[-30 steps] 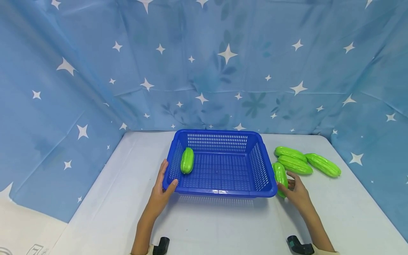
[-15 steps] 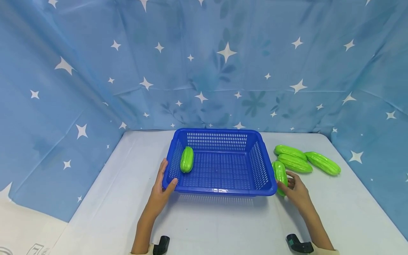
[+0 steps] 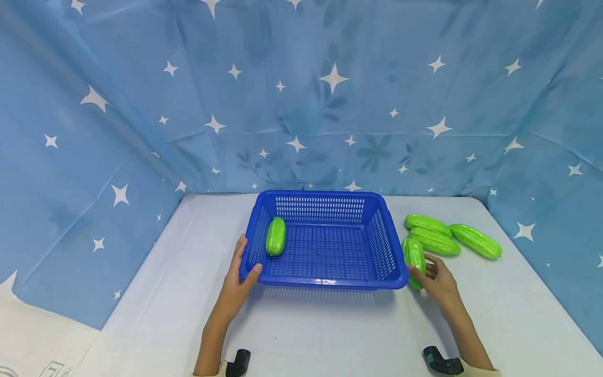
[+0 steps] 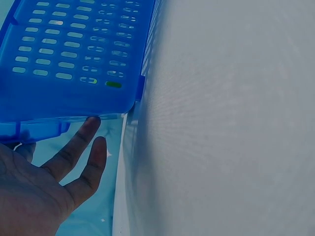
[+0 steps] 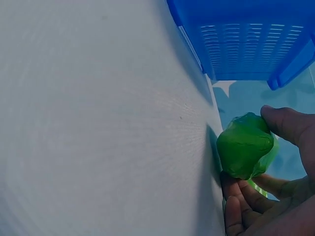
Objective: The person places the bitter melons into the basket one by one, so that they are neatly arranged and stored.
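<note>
A blue plastic basket (image 3: 325, 254) with slotted walls stands mid-table, one bright green ridged gourd (image 3: 276, 236) lying inside against its left wall. My left hand (image 3: 234, 293) holds the basket's near left corner, thumb on the rim and fingers along the outer wall. In the left wrist view the fingertips (image 4: 93, 121) are right under the rim. My right hand (image 3: 440, 285) grips another green gourd (image 3: 413, 251) just outside the basket's right wall. The right wrist view shows that gourd's end (image 5: 243, 147) between the thumb above and the fingers below.
To the right lie more green gourds: one at the back (image 3: 428, 224), one in front of it (image 3: 434, 241) and one slanting right (image 3: 477, 241). A white cloth covers the table (image 3: 325, 335). A blue star-patterned curtain (image 3: 301, 104) hangs behind and at both sides.
Both hands, the basket and the gourds keep their places. Only a slight shift of the head view shows.
</note>
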Demonstrator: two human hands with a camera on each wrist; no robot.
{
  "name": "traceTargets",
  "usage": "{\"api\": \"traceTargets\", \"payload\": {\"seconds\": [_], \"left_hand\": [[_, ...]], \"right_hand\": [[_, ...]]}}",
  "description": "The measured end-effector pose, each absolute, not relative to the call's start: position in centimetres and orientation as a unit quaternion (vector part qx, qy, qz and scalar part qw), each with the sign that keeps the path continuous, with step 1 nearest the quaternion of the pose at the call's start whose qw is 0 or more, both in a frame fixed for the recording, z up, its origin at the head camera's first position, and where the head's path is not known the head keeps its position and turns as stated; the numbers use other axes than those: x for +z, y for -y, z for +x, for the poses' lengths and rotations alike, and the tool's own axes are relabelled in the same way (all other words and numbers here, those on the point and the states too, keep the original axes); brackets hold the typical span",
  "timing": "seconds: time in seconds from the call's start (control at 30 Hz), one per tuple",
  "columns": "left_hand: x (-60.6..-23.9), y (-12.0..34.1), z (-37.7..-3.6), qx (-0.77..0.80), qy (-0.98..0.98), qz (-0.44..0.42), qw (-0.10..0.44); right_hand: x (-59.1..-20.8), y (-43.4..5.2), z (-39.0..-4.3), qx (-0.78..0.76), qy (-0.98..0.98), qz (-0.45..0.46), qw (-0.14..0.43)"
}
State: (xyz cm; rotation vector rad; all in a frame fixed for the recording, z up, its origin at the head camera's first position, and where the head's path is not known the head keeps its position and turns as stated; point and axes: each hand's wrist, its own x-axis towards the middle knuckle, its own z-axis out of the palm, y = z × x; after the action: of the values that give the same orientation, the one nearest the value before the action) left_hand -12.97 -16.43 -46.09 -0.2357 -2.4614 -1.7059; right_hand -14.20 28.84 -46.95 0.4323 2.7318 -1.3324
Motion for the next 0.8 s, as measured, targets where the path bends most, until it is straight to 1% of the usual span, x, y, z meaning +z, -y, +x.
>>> {"api": "traceTargets", "payload": {"seconds": [0.2, 0.5, 0.8], "left_hand": [[-46.11, 16.41, -13.02, -0.568, 0.817, -0.077, 0.067], [-46.26, 16.45, -13.04, -0.570, 0.815, -0.080, 0.069], [-46.09, 16.41, -12.97, -0.573, 0.813, -0.079, 0.068]], "right_hand": [[-46.71, -28.75, -13.90, -0.436, -0.887, 0.149, 0.012], [-46.55, -29.25, -13.83, -0.464, -0.870, 0.166, -0.001], [-46.55, -29.44, -13.75, -0.488, -0.855, 0.174, -0.036]]}}
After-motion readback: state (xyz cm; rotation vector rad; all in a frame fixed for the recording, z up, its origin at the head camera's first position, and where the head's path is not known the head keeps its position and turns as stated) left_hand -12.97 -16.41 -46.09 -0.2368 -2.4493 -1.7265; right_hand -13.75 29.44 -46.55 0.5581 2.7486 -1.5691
